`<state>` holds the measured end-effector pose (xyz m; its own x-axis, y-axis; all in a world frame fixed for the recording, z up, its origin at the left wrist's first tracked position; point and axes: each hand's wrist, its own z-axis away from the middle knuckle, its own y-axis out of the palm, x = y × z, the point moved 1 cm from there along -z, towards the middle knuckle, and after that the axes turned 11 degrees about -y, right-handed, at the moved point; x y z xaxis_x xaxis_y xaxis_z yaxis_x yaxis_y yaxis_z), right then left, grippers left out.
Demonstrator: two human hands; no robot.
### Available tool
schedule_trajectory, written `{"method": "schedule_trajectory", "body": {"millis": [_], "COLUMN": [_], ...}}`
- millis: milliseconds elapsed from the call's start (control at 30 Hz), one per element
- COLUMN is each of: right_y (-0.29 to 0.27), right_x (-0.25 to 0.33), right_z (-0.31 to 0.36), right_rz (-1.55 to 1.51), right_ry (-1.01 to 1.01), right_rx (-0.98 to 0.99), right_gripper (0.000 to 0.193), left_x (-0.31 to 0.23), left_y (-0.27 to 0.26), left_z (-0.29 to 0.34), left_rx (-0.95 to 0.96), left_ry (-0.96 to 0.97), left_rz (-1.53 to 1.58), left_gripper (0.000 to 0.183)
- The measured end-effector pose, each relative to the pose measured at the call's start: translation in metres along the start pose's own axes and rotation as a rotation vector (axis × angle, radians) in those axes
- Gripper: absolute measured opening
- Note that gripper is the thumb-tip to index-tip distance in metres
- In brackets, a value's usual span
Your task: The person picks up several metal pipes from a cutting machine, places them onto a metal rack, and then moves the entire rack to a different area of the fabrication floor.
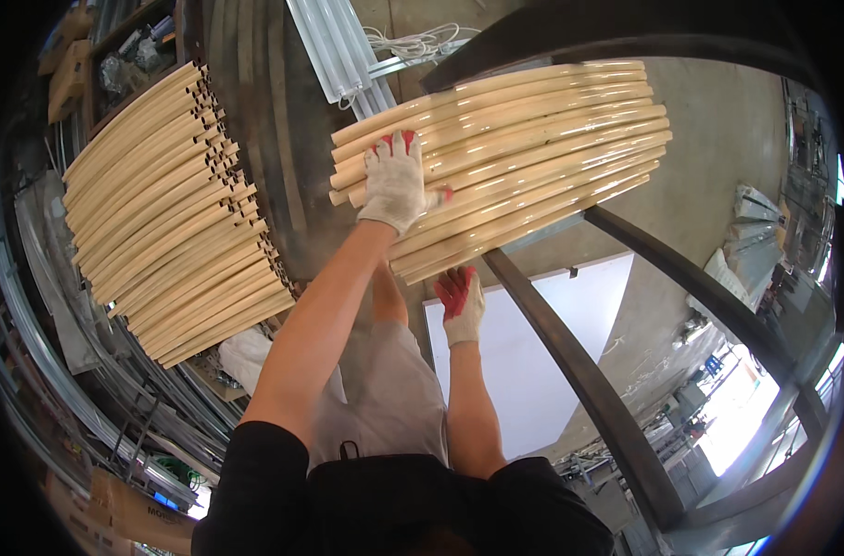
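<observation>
My left hand [395, 183], in a whitish glove with red fingertips, lies on top of a layer of glossy tan tubes [524, 139]. Its fingers stretch toward the far side, near the tubes' left ends, and the thumb sticks out to the right. My right hand [462, 304], gloved alike, is at the near edge of the same tubes, its red palm side partly showing. Those fingers are loosely bent, with nothing visible in them; whether they touch the lowest tube I cannot tell. The tubes lie side by side with uneven ends, on a dark metal frame.
A big stack of similar tan tubes [172, 222] stands at the left. Dark frame bars [589, 389] slant across the right side. A white panel [533, 343] is below the frame. Silvery metal profiles [334, 46] and a pale coiled cable [422, 42] lie at the far side.
</observation>
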<state>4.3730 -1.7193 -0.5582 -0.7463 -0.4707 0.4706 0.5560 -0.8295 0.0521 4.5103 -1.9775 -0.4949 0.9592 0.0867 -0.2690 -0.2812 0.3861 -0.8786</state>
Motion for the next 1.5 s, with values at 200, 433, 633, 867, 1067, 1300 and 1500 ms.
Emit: {"method": "schedule_trajectory", "body": {"millis": [200,433,633,867,1067,1300,1500], "right_y": [0.102,0.090,0.094,0.093,0.090,0.102,0.108], "right_x": [0.034,0.039,0.038,0.050,0.083,0.091,0.111], "right_z": [0.008,0.000,-0.009,-0.007,-0.002,0.019,0.032], "right_rz": [-0.103,-0.272,-0.259,-0.481,-0.353,-0.289,-0.410], "right_ry": [-0.167,-0.011,-0.022,0.021,-0.013,-0.270,-0.057], "right_rx": [-0.093,0.025,0.214,0.318,0.425,0.301,0.290], "right_gripper": [0.044,0.071,0.076,0.080,0.073,0.059,0.053], "left_x": [-0.031,-0.022,-0.017,-0.006,-0.012,-0.018,-0.040], "left_y": [-0.003,-0.009,-0.026,-0.023,-0.030,-0.016,-0.019], "left_z": [0.005,0.002,-0.006,-0.017,-0.023,-0.016,-0.020], "left_rx": [0.164,0.119,0.326,0.636,0.848,0.916,0.868], "left_ry": [-0.126,-0.048,-0.069,-0.067,-0.130,-0.061,0.068], "left_rz": [-0.126,-0.097,0.001,0.262,0.258,0.299,0.333], "left_gripper": [0.096,0.082,0.082,0.082,0.083,0.082,0.088]}}
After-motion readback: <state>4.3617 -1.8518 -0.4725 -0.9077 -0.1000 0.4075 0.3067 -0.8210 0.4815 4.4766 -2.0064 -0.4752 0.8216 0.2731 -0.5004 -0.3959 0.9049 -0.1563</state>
